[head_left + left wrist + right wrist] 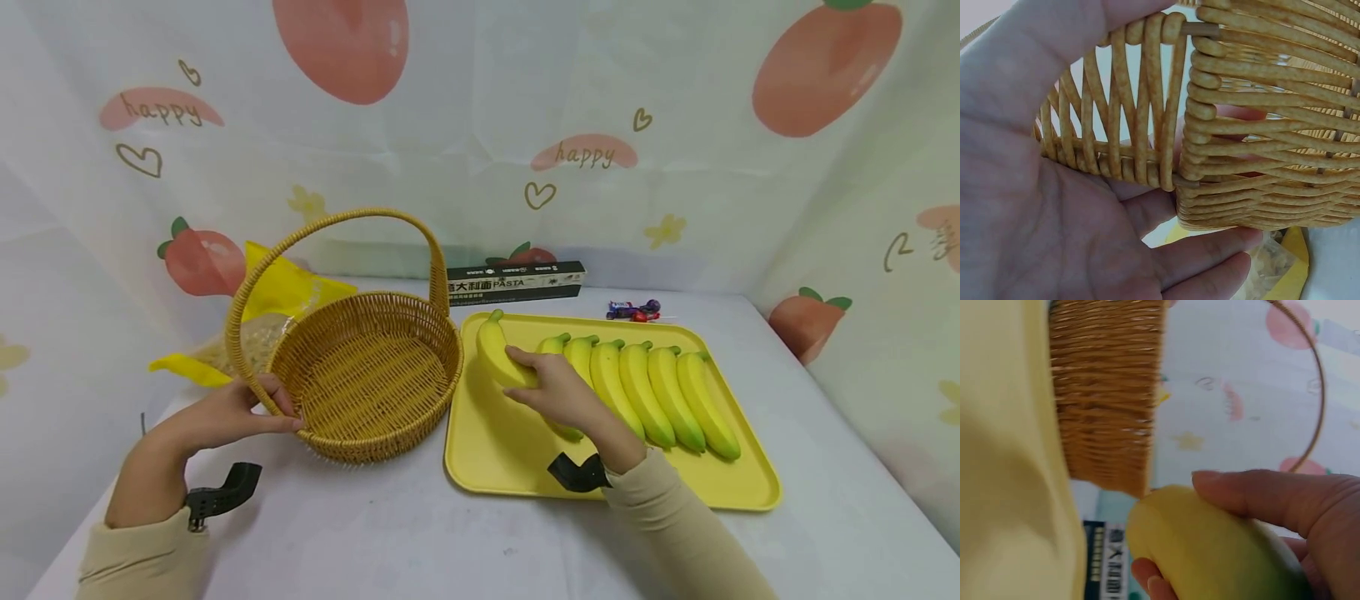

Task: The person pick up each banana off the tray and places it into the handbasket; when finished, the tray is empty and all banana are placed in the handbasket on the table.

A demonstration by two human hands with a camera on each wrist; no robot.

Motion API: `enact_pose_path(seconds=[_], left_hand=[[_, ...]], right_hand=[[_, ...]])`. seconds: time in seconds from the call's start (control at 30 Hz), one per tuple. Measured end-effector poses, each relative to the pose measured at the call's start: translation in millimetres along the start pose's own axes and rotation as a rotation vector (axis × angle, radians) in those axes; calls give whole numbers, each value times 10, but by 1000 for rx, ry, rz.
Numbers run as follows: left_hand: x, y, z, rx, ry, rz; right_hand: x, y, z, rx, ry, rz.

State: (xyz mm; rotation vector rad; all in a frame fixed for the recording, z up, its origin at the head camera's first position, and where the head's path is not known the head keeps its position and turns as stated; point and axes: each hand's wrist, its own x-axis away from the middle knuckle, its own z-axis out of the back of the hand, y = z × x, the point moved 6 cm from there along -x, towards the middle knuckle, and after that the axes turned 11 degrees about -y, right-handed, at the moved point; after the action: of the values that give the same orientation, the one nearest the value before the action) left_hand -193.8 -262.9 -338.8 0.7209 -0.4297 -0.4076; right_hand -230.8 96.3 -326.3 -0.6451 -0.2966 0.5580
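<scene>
A wicker basket [367,375] with a tall arched handle stands left of the yellow tray [480,458]; its inside shows bare weave. My left hand [225,412] grips the basket's left side, where the handle meets the rim; the left wrist view shows the woven handle base [1116,106] between thumb and fingers. Over the tray's left part, my right hand [558,387] holds a banana [495,354] between thumb and fingers. That banana [1204,544] is also close up in the right wrist view. Several more bananas [641,387] lie side by side on the tray, the leftmost partly hidden by the right hand.
Behind the basket lies a yellow and clear bag [277,292]. A black pasta box [517,282] is at the back by the printed curtain. A few wrapped candies [633,311] lie behind the tray. White cloth [360,533] covers the table.
</scene>
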Motion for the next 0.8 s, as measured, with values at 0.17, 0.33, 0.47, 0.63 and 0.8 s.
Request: enact_pose_path(seconds=[0.17,0.33,0.47,0.63,0.8], left_hand=[[0,-7,1,-5,-2,1],[-6,-6,0,-5,-4,-3],[8,5,0,-4,6,-11],[14,9,-6,-15,5,-7],[5,21,-5,-7,-9,-12]], right_hand=[[58,-146,71,-60,-14,33],[54,-346,54,-82,-91,88],[-60,-523,7,2,-162,155],[-318,-726,-88,89,-260,191],[-636,-878,-237,122,-351,199]])
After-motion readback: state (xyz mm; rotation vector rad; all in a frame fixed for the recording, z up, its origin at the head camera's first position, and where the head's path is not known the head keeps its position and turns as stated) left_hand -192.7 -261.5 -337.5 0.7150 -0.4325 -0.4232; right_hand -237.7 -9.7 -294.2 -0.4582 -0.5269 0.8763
